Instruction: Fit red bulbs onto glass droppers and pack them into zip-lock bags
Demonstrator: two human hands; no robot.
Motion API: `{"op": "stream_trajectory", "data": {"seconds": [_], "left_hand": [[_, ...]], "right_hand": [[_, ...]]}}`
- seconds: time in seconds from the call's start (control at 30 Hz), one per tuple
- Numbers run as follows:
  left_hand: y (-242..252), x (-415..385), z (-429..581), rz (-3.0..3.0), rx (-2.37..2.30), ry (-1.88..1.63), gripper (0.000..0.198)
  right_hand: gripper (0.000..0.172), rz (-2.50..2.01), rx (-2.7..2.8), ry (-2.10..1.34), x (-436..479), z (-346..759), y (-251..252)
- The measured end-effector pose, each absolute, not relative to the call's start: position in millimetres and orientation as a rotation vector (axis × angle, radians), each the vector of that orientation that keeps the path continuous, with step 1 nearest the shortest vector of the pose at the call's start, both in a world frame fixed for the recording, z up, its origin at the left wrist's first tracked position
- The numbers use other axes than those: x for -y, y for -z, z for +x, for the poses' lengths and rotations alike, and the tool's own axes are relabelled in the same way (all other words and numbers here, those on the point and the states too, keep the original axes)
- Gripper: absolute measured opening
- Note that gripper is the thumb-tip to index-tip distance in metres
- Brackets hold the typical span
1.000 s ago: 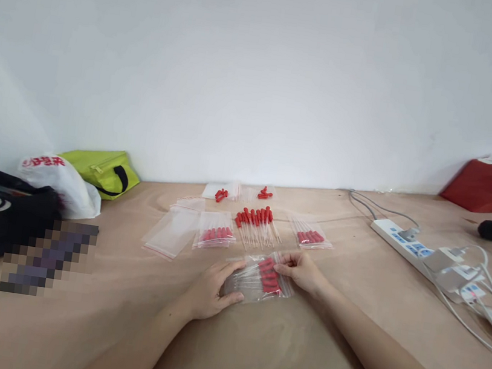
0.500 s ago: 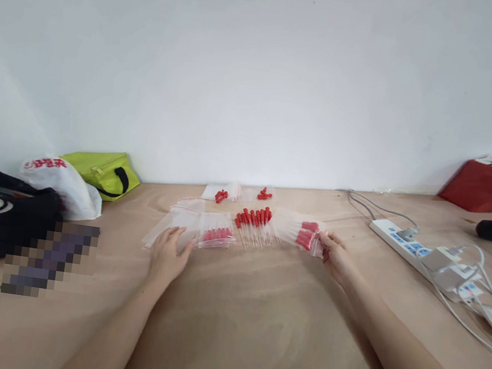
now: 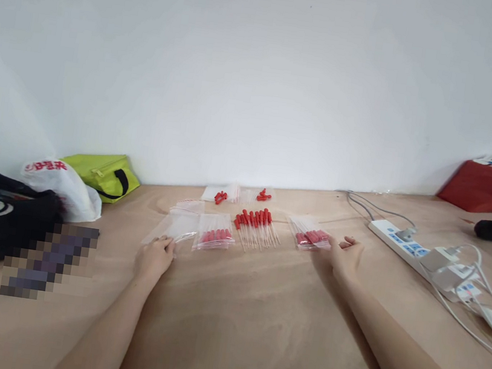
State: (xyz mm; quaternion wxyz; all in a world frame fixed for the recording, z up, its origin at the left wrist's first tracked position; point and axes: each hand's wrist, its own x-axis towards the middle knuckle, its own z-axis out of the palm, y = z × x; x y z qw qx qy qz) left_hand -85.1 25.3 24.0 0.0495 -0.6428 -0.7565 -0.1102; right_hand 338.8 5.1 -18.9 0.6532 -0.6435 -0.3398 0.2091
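Note:
My left hand (image 3: pixel 155 262) is closed at the lower edge of clear zip-lock bags (image 3: pixel 179 224), its fingertips pinching the plastic. My right hand (image 3: pixel 346 258) is open, thumb and fingers apart, just right of a filled zip-lock bag (image 3: pixel 310 233) lying flat with red-ended sticks inside. Another filled bag (image 3: pixel 216 232) with red ends showing lies to the right of my left hand. Between the two filled bags, a row of loose thin pale sticks with red ends (image 3: pixel 254 217) lies fanned on the table.
Small red pieces (image 3: pixel 221 197) lie on clear bags near the wall, with more red pieces (image 3: pixel 263 195) beside them. A power strip (image 3: pixel 415 251) with chargers and cables is at right. A black bag (image 3: pixel 3 217), white plastic bag (image 3: pixel 63 183) and lime-green bag (image 3: pixel 105 174) sit at left.
My right hand has let go of the filled bag, which now lies flat, and has moved slightly right. My left hand has drawn back toward me and closed at the bags' edge.

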Motion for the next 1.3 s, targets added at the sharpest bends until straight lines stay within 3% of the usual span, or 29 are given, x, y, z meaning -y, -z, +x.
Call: {"op": "stream_trajectory", "data": {"seconds": [0.1, 0.27, 0.37, 0.43, 0.5, 0.63, 1.03, 1.3], "left_hand": [[-28.0, -23.9, -85.2, -1.859, 2.367, 0.374, 0.033], [-45.6, -14.0, -79.6, -1.581, 2.401, 0.672, 0.043], [-51.5, -3.0, -62.3, -1.798, 1.98, 1.127, 0.042], [-49.1, 6.9, -43.5, -2.159, 1.649, 1.209, 0.039], [-42.5, 19.0, -21.4, -2.476, 1.434, 1.152, 0.034], [-27.6, 42.6, 15.9, -2.784, 1.426, 0.719, 0.028], [-31.5, 44.6, 8.4, -2.764, 1.324, 0.243, 0.035], [-40.5, 72.4, 34.7, -2.609, 1.467, 0.149, 0.025]], "right_hand": [[0.023, -1.493, 1.063, -0.177, 4.9, 314.0, 12.3], [0.012, -1.493, 1.58, -0.162, 2.5, 264.5, 10.5], [0.018, -1.645, 1.648, -0.135, -11.9, 245.9, 10.3], [0.022, -1.779, 1.629, -0.128, -22.2, 239.0, 8.6], [0.025, -1.875, 1.613, -0.124, -30.0, 235.2, 6.5], [0.022, -1.948, 1.637, -0.124, -35.9, 233.5, 4.7], [0.02, -1.994, 1.775, -0.065, -27.5, 239.7, 5.8], [0.017, -1.92, 1.812, -0.003, -12.0, 252.3, 6.7]]}}
